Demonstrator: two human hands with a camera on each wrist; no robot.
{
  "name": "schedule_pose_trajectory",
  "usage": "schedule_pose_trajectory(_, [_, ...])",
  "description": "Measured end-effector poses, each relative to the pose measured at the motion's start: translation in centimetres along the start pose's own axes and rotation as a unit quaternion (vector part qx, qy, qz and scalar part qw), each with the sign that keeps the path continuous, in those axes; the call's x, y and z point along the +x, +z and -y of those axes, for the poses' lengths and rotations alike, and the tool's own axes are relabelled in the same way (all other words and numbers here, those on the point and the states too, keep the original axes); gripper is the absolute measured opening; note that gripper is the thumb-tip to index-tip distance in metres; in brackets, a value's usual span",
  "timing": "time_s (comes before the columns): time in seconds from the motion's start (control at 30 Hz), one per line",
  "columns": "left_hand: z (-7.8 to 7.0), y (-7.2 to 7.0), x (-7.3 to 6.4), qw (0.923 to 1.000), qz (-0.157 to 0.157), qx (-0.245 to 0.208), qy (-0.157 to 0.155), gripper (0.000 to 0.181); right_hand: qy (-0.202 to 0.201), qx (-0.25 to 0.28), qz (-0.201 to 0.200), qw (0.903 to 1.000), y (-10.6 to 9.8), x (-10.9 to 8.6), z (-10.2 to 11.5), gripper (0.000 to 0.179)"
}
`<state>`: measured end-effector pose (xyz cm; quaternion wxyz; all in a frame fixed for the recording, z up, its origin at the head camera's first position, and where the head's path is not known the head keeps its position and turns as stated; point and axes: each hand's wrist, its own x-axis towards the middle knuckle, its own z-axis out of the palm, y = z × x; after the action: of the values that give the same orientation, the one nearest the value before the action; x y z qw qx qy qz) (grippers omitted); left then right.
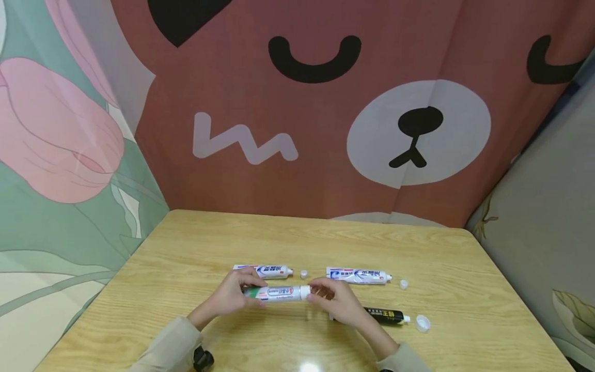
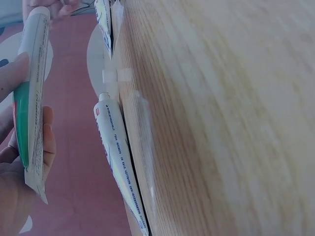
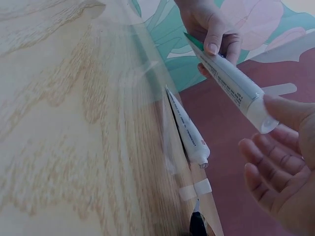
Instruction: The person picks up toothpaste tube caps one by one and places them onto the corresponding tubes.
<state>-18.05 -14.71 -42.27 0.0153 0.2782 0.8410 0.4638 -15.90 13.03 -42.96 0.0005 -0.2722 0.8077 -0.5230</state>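
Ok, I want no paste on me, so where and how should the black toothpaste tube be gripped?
Probably pinch the black toothpaste tube by its printed body, behind the shoulder, from above at the right. It lies on the table, its white nozzle uncapped and pointing right, so avoid that tip; the right hand hides its middle.

The bench (image 1: pixel 465 315) loses its near edge below the head view. Nearer that side, the right hand (image 1: pixel 341 302) hides part of the black tube (image 1: pixel 387 315); the left hand (image 1: pixel 232 294) covers the tail of the held tube (image 1: pixel 281 293), its fine print unreadably small.
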Motion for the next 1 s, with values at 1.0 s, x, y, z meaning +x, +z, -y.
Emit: schedule_pose_trajectory(1.0, [-0.13, 0.51, 0.43, 0.9996, -0.004, 0.018, 0.02, 0.026, 0.046, -0.013, -0.006, 0.9988, 0.54, 0.25, -0.3, 0.017])
